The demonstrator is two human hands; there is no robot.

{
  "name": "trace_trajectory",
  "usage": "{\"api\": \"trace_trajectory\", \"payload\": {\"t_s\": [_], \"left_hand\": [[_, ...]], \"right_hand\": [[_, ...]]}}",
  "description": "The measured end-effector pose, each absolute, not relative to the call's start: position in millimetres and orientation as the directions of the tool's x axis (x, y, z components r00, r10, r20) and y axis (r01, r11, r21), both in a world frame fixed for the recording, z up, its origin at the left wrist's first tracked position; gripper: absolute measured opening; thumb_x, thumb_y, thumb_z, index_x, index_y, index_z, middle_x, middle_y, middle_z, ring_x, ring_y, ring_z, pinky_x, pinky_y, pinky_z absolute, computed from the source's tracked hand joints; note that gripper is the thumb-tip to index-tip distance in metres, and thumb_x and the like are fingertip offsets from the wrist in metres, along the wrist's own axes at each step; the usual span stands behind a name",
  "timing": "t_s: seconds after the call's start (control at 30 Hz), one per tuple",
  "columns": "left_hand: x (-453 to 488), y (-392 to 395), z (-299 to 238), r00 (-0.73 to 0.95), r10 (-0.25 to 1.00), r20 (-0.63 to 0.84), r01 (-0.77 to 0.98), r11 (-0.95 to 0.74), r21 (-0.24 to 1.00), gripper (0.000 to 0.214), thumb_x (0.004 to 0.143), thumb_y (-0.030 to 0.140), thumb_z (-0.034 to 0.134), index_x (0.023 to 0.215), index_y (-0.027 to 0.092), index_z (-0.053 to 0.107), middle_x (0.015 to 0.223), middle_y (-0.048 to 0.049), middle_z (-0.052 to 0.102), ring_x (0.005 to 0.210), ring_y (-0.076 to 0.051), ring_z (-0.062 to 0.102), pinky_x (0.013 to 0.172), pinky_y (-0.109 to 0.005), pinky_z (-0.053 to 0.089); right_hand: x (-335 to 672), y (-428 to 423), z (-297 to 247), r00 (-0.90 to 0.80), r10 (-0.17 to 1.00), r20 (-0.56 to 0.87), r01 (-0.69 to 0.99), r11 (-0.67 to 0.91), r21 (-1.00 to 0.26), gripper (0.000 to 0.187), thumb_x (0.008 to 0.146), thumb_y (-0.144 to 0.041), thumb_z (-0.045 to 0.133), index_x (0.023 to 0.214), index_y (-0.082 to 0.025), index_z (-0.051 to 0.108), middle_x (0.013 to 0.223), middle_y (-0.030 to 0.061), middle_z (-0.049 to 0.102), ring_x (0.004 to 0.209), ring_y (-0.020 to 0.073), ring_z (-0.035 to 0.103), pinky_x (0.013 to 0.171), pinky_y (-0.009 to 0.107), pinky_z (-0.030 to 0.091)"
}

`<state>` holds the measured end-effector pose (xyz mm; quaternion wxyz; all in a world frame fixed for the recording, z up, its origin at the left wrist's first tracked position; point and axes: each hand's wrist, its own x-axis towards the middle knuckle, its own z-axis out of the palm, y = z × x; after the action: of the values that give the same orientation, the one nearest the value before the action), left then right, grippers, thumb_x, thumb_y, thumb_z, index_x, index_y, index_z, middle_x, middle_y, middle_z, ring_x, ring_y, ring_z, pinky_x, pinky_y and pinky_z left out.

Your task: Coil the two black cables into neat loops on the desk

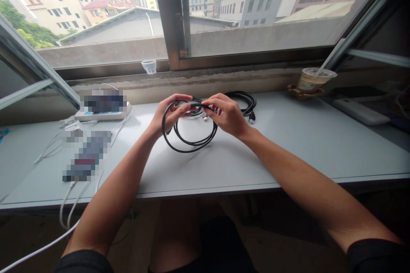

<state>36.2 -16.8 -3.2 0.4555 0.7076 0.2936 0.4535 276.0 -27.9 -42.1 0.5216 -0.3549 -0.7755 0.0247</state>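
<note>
Both my hands hold a black cable (196, 143) that hangs in loose loops above the table. My left hand (171, 113) pinches the top of the loops between thumb and fingers. Just to its right, my right hand (228, 114) grips the same cable between thumb and fingertips. One cable end pokes out below my left hand. Behind the hands, another coiled black cable (249, 101) lies on the table with its connector (252, 117) at the near side. Further black loops and a connector show between my hands, partly hidden by them.
On the left are a white power strip (102, 114), white cords (53, 149) and a blurred-out flat device (87, 158). A lidded drink cup with a straw (316, 80) stands at the back right, near a white device (361, 111). A small clear cup (149, 67) sits on the windowsill.
</note>
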Motion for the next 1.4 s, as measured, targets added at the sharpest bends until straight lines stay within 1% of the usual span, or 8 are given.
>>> {"api": "trace_trajectory", "payload": {"t_s": [0.13,0.3,0.4,0.63,0.77,1.1,1.3,1.4], "left_hand": [[32.9,-8.2,-10.4,0.465,0.798,0.383,0.082,-0.470,0.879,0.052,0.081,0.037,0.088,0.125,0.019,0.067,0.121,-0.0109,0.075,0.110,-0.026,0.077,0.091,-0.032,0.062],[31.3,-3.6,-14.4,0.336,0.835,0.436,0.316,-0.536,0.783,0.041,0.084,0.039,0.082,0.118,0.019,0.072,0.112,-0.0084,0.076,0.083,-0.016,0.070,0.069,-0.025,0.055],[31.0,-5.2,-13.4,0.310,0.848,0.430,0.379,-0.525,0.762,0.039,0.083,0.040,0.082,0.114,0.018,0.075,0.111,-0.0085,0.078,0.074,-0.013,0.064,0.068,-0.026,0.052],[33.0,-5.8,-11.3,0.290,0.888,0.357,0.270,-0.434,0.859,0.051,0.076,0.044,0.089,0.117,0.016,0.077,0.115,-0.0115,0.079,0.085,-0.019,0.071,0.081,-0.032,0.056],[34.8,-5.8,-11.5,0.272,0.896,0.351,0.189,-0.407,0.893,0.054,0.074,0.045,0.092,0.118,0.017,0.078,0.115,-0.0123,0.080,0.091,-0.022,0.073,0.086,-0.034,0.058],[35.4,-8.5,-7.4,0.253,0.906,0.340,0.125,-0.379,0.917,0.055,0.078,0.047,0.089,0.120,0.013,0.077,0.100,-0.0114,0.081,0.096,-0.024,0.077,0.090,-0.036,0.060],[31.7,-4.4,-7.6,0.199,0.896,0.398,0.195,-0.434,0.880,0.049,0.078,0.046,0.089,0.114,0.014,0.080,0.093,-0.0086,0.081,0.087,-0.021,0.074,0.083,-0.033,0.059],[31.6,-4.0,-8.2,0.205,0.885,0.417,0.207,-0.456,0.866,0.049,0.081,0.051,0.086,0.113,0.014,0.081,0.094,-0.0086,0.081,0.086,-0.021,0.075,0.083,-0.034,0.060]], "right_hand": [[280.1,-24.7,-43.2,-0.152,0.590,0.793,0.517,0.731,-0.445,0.020,0.102,-0.034,0.065,0.112,-0.024,0.077,0.107,0.0089,0.075,0.092,0.0237,0.071,0.080,0.038,0.063],[283.2,-18.3,-47.6,-0.095,0.628,0.772,0.504,0.699,-0.507,0.021,0.103,-0.036,0.062,0.112,-0.022,0.076,0.107,0.0092,0.075,0.089,0.0244,0.072,0.079,0.041,0.065],[284.1,-17.0,-48.6,-0.078,0.630,0.773,0.510,0.691,-0.512,0.021,0.101,-0.035,0.064,0.117,-0.023,0.072,0.108,0.0078,0.075,0.090,0.0235,0.073,0.080,0.040,0.064],[291.1,-22.6,-41.9,-0.190,0.619,0.762,0.670,0.649,-0.360,0.019,0.100,-0.030,0.064,0.116,-0.027,0.073,0.124,0.0098,0.071,0.106,0.0269,0.069,0.084,0.040,0.059],[292.6,-23.5,-39.1,-0.219,0.592,0.776,0.704,0.646,-0.294,0.022,0.101,-0.029,0.062,0.118,-0.028,0.076,0.117,0.0107,0.070,0.109,0.0285,0.067,0.091,0.042,0.058],[299.4,-20.3,-39.6,-0.102,0.644,0.758,0.765,0.538,-0.354,0.027,0.105,-0.039,0.058,0.113,-0.025,0.080,0.099,0.0077,0.079,0.089,0.0274,0.068,0.088,0.042,0.054],[309.1,-13.3,-39.0,-0.275,0.615,0.739,0.718,0.643,-0.267,0.050,0.105,-0.020,0.046,0.149,-0.030,0.064,0.123,0.0095,0.073,0.109,0.0294,0.064,0.102,0.048,0.053],[309.2,-11.7,-41.5,-0.312,0.611,0.728,0.728,0.646,-0.230,0.048,0.103,-0.017,0.046,0.142,-0.030,0.070,0.116,0.0109,0.070,0.107,0.0296,0.061,0.101,0.049,0.054]]}}
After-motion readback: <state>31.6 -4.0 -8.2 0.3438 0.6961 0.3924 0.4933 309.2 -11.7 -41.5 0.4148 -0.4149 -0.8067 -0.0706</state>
